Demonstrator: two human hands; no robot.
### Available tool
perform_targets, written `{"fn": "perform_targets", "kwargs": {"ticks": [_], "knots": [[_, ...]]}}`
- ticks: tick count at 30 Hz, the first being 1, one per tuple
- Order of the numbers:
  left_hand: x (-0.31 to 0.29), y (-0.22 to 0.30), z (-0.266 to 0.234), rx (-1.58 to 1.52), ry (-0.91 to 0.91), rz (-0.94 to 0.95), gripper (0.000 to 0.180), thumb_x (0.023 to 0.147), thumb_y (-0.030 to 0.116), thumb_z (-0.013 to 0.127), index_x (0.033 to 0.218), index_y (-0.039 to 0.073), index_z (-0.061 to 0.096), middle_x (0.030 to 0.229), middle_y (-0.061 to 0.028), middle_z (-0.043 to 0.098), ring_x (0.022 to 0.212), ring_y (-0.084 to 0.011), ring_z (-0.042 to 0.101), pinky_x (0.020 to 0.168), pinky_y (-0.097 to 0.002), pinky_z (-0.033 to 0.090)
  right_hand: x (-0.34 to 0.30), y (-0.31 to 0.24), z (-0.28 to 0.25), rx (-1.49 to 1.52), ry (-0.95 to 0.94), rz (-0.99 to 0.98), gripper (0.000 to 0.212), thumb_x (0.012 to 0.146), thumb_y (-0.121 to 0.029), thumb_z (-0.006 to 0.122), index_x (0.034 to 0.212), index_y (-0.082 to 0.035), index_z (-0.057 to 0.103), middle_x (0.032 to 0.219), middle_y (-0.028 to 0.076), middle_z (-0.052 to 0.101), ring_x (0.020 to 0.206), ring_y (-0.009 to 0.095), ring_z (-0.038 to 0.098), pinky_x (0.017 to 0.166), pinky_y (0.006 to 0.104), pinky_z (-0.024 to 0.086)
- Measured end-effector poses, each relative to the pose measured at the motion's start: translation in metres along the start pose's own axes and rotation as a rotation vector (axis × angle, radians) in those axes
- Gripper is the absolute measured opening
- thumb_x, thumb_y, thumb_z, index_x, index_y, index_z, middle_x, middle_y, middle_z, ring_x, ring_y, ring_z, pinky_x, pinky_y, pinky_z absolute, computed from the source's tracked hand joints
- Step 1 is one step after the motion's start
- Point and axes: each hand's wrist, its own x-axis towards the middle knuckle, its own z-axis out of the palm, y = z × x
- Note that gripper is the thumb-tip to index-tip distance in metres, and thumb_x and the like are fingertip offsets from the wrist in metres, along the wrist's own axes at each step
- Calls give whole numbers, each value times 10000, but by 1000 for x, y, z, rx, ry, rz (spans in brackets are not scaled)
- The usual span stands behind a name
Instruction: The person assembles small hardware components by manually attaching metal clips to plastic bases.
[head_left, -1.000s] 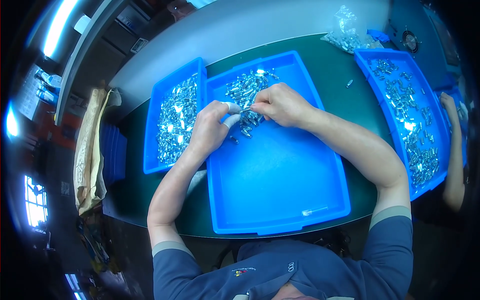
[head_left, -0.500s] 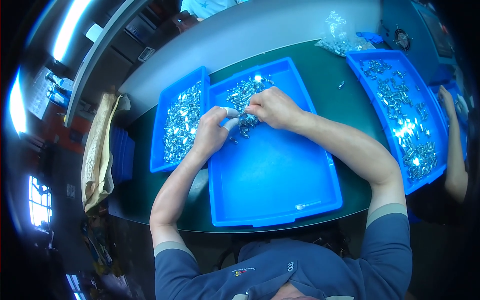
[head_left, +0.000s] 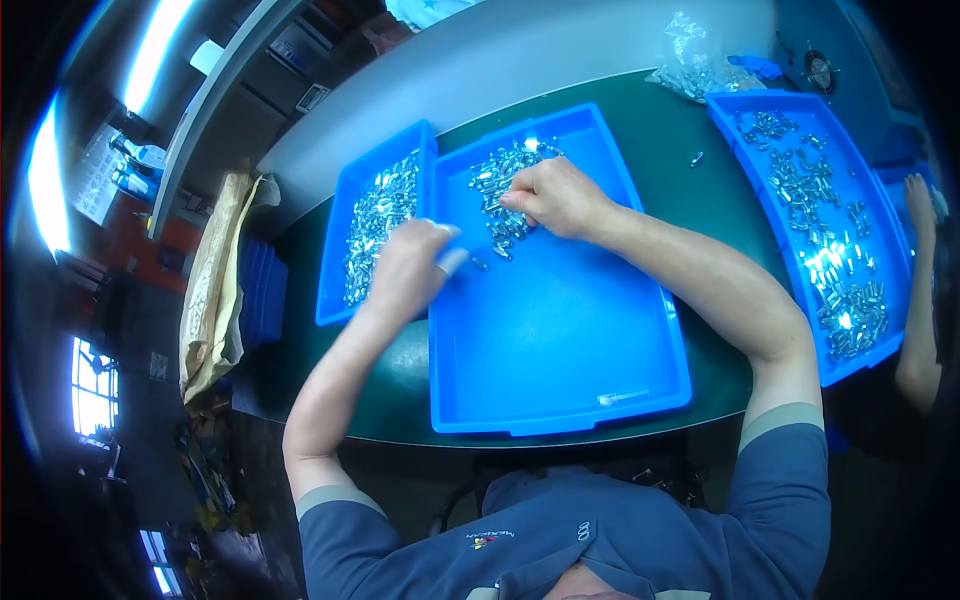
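A large blue tray (head_left: 560, 330) lies before me, with a pile of small shiny metal parts (head_left: 500, 190) toward its far end. Over that pile is my right hand (head_left: 565, 198), thumb and fingers pinched together; whatever they hold is hidden. My left hand (head_left: 408, 262), slightly blurred, hovers by the rim between this tray and a narrower blue tray (head_left: 337, 240) full of similar metal parts (head_left: 385, 215). White covers sit on its thumb and a finger, which are spread apart, and nothing shows between them. One loose metal part (head_left: 480, 264) lies near that thumb.
To the right stands another blue tray (head_left: 880, 345) of metal parts, beside another person's arm (head_left: 920, 290). A clear plastic bag (head_left: 690, 75) of parts and a single part (head_left: 697, 159) rest on the green tabletop (head_left: 665, 130). Brown paper (head_left: 215, 285) stands at the left.
My left hand has drawn away from my right, moving left toward the narrower tray, and its fingers have parted. My right hand remains over the pile. The whole view has shifted slightly.
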Motion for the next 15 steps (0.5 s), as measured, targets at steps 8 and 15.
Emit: {"fn": "perform_targets", "kwargs": {"ticks": [8,15], "knots": [[-10,11,32,43,-141,5,230,799,201,779,955,50,702,808,-114,628,823,-317,604,777,-447,480,0,1,4,-14,-21,-24,289,939,-255,655,806,-5,710,677,123,691,631,240,675,616,389,512],[-6,8,31,73,-78,7,166,786,129,766,912,51,691,789,-107,602,853,-308,593,846,-443,460,0,3,2,21,-53,16,285,938,-245,656,784,-9,700,661,112,681,616,233,661,612,389,507]]}}
